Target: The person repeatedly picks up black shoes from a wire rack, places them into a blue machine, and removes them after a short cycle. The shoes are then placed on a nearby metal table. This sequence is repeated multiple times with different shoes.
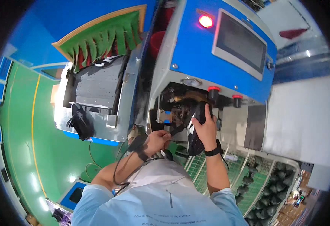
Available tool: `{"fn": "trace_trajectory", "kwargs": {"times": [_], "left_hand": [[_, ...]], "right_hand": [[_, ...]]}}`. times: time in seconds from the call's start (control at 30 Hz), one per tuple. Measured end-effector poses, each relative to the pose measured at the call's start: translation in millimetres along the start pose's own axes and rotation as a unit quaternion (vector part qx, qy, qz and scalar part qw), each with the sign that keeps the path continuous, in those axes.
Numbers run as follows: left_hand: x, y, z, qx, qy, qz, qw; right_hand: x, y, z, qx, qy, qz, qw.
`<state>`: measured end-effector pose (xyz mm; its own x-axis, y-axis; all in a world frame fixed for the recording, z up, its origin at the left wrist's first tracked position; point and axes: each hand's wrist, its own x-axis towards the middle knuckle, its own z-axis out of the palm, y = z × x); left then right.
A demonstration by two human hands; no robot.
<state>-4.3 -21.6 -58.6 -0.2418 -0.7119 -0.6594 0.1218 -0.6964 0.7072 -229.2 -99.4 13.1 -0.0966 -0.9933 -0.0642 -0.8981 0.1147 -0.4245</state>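
Head view, places taken from the blue and pale-grey metal machine (189, 52). Nearest its front, the left hand (157, 143): fingers closed together, apparently on a thin dark strip (178, 129) running toward the machine's opening; whether lace, strap or tool, cannot tell. Beside it, the right hand (207, 132): thumb and fingers clamped on a black shoe with white side markings (196, 146), located at the machine's dark lower opening. Right of and below the machine, a pale wire rack (207, 168) with dark items. Left of the machine, a grey slatted conveyor (97, 87), a second black laced shoe (83, 122) at its near end, a green fringed curtain (108, 39) at its far end.

Step in hand, judged: two-handed positioning of the shoe at the opening. Next move likely calls for a steady right grip and keeping the strip from snagging.
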Motion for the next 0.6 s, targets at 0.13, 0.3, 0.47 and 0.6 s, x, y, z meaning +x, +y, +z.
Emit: {"fn": "trace_trajectory", "kwargs": {"times": [0.13,0.3,0.47,0.6], "left_hand": [[25.2,-8.7,-12.2,-0.003,-0.111,0.068,0.991],[30.2,-15.1,-21.0,-0.029,-0.094,-0.074,0.992],[-46.0,46.4,-2.8,-0.165,-0.117,0.012,0.979],[-61.0,48.3,10.2,0.024,-0.129,0.019,0.991]], "right_hand": [[-22.1,8.6,24.8,0.097,0.062,-0.027,0.993],[-32.9,9.1,6.8,0.249,0.006,-0.045,0.967],[-92.1,30.1,3.7,0.589,-0.135,0.112,0.789],[-123.0,86.4,36.3,0.675,-0.279,0.211,0.649]]}}
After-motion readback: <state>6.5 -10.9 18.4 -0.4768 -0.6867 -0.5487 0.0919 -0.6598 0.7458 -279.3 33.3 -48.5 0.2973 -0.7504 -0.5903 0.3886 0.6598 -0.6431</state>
